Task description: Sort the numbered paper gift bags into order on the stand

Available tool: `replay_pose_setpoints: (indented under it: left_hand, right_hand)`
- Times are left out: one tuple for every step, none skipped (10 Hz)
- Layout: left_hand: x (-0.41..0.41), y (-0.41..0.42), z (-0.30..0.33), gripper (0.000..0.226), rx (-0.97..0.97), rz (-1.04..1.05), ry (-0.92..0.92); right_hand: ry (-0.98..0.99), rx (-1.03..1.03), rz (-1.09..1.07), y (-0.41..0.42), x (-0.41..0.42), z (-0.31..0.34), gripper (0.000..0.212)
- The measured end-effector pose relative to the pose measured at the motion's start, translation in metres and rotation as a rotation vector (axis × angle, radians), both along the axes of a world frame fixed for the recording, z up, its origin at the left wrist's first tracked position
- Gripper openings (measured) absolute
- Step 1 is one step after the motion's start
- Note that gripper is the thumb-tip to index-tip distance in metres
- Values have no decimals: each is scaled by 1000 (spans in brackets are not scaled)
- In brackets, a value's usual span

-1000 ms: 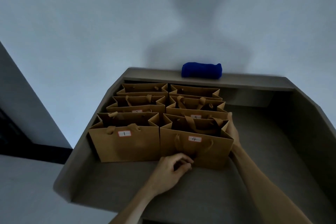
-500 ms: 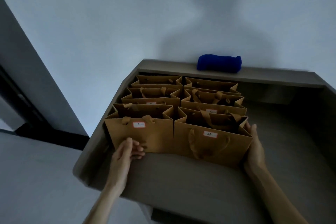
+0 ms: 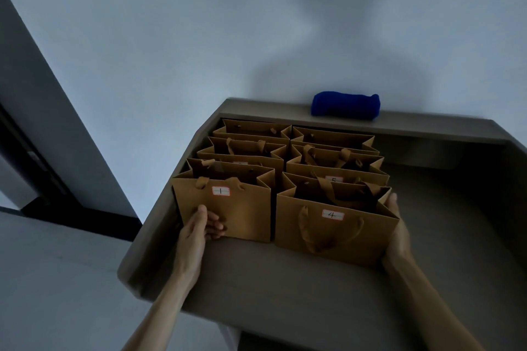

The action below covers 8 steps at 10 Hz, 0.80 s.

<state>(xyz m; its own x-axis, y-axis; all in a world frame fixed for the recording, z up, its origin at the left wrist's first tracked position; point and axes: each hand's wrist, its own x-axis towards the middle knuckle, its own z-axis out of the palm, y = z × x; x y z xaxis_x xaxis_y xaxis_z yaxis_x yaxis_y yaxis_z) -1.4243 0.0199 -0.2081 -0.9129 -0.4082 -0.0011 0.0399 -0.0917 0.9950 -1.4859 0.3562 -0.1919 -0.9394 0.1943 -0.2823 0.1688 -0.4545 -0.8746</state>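
Several brown paper gift bags stand in two columns on the grey stand (image 3: pixel 285 288). The front left bag is labelled 1 (image 3: pixel 236 214); the front right bag is labelled 4 (image 3: pixel 336 231). Behind bag 4 a bag labelled 5 (image 3: pixel 336 172) shows its tag; the labels of the bags further back are hidden. My left hand (image 3: pixel 199 229) rests with fingers flat against the lower left front of bag 1. My right hand (image 3: pixel 397 234) lies along the right side of bag 4, fingers extended up its edge.
A rolled blue cloth (image 3: pixel 345 104) lies on the stand's raised back ledge. The stand's right half (image 3: pixel 456 222) holds no bags. A white wall rises behind, and a dark door frame (image 3: pixel 37 157) stands to the left.
My left hand moved from the base of bag 4 over to the front of bag 1. My right hand slid forward along bag 4's right side. The view shifted left.
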Motion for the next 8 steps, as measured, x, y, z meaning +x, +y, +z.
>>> replay_pose_setpoints:
  left_hand:
    - [5, 7, 5, 45, -35, -32, 54]
    - [8, 20, 11, 43, -130, -113, 129]
    - [12, 34, 16, 39, -206, -224, 176]
    - [19, 49, 15, 33, -269, -343, 181]
    - [26, 62, 11, 38, -264, -464, 157]
    - [30, 71, 9, 40, -269, -541, 108]
    - [36, 75, 9, 40, -274, -596, 103]
    - [43, 75, 9, 27, -224, -641, 101]
  right_hand:
    - [0, 36, 11, 1, 3, 5, 50]
    - [18, 81, 33, 4, 7, 9, 43]
    - [68, 200, 81, 8, 14, 13, 42]
    - [119, 289, 114, 15, 25, 15, 41]
    - [150, 379, 97, 22, 38, 11, 40]
    - [140, 413, 64, 28, 52, 5, 41]
    - [116, 427, 12, 32, 76, -2, 40]
    - [130, 561, -3, 32, 98, -9, 54]
